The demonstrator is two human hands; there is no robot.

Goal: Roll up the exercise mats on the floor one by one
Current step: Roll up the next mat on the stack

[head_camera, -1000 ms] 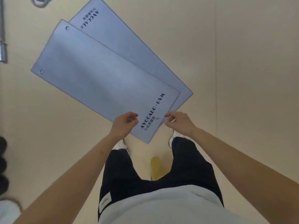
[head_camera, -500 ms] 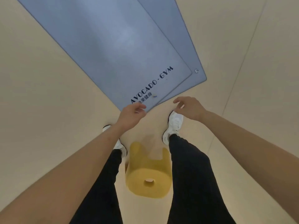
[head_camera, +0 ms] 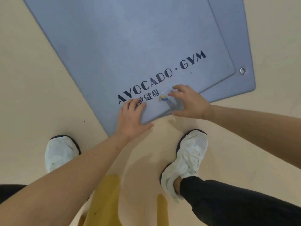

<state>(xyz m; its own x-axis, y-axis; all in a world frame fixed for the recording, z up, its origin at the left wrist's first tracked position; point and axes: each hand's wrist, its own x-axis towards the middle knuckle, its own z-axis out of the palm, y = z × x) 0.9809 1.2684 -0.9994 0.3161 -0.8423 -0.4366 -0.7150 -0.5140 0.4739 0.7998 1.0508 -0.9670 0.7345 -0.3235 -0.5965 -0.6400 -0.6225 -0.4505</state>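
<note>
My left grip hides part of the print on the top mat, which covers most of the lower mat; the yellow-blue scrap is too blurred to name

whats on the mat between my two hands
In the head view, a small blue-and-yellow scrap lies on the top mat between the left hand and the right hand.

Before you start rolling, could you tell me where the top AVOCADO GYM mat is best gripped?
Its near short edge, the printed end, from the side of the shoes. The top mat lies flat over the lower mat, and that edge ends on floor, free to lift. The left hand and right hand are there.
</note>
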